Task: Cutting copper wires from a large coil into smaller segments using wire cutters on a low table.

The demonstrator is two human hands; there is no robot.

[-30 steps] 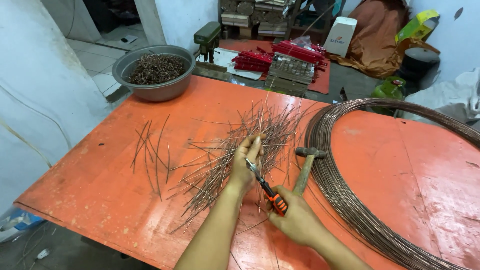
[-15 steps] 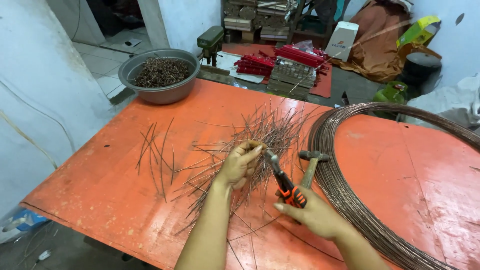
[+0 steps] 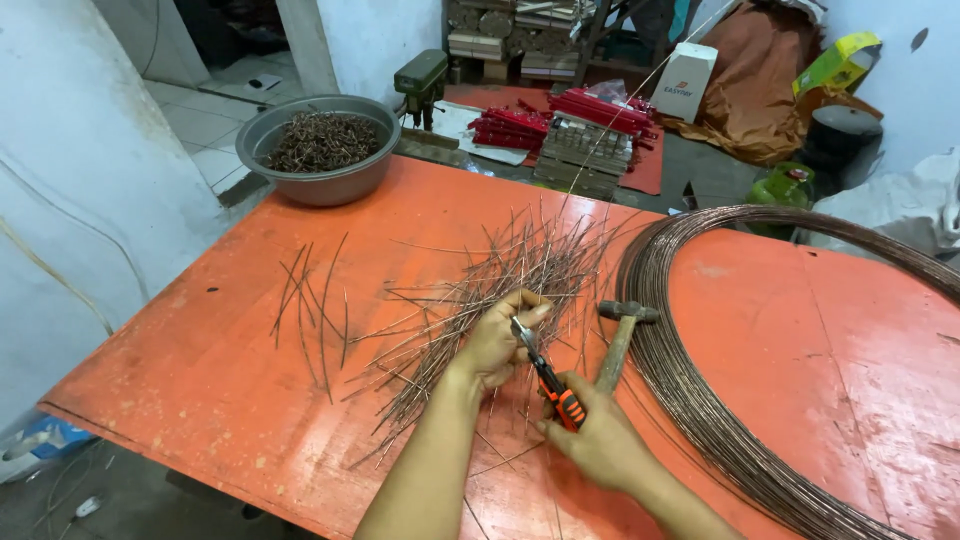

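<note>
L hand (image 3: 497, 345) closed around a bunch of cut copper-coloured wire pieces (image 3: 480, 290), over the middle of the orange counter (image 3: 180, 390); the rest of the pile fans out up and to the left of the hand. R hand (image 3: 598, 445) gripping pliers (image 3: 545, 377) w/ orange-black handles, nose pointing up-left to the L hand's fingertips, at the wire held there; can't tell if the nose is clamped on it. Hammer (image 3: 620, 335) w/ wooden handle lies on counter just right of the pliers, head away from the person, handle end under the R hand. Big coil of same-colour wire (image 3: 690, 400) lies flat on the right side, hammer head touching its inner edge. Separate small group of wire pieces (image 3: 315, 305) left of the pile, apart from it. Grey metal basin (image 3: 320, 150) at far-left counter corner, full of small dark bent bits. Red bundles (image 3: 560, 115) on floor beyond the counter.
</note>
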